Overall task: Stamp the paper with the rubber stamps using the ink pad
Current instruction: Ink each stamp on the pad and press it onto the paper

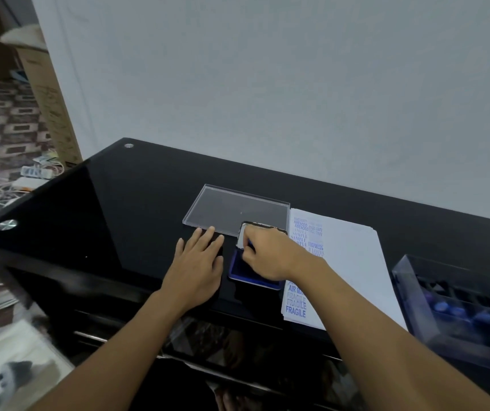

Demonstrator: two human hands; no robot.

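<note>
Left hand [199, 262] lay flat and open on black counter [113, 209]. Right hand [267, 256] pinched lid of blue ink pad [252, 274]; lid stood tipped up. Ink pad sat between left hand and paper [353, 262]. Paper had blue words. Stamps [475, 312] stayed in clear box [410, 280], far right. Clear lid [232, 209] lay behind hands.

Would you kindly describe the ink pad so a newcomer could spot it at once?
On the black glass desk, look just left of the stamped white paper. The ink pad is the small blue tray with its lid hinged up, under the right hand. The only neighbour on that side is a flat clear lid.
</note>
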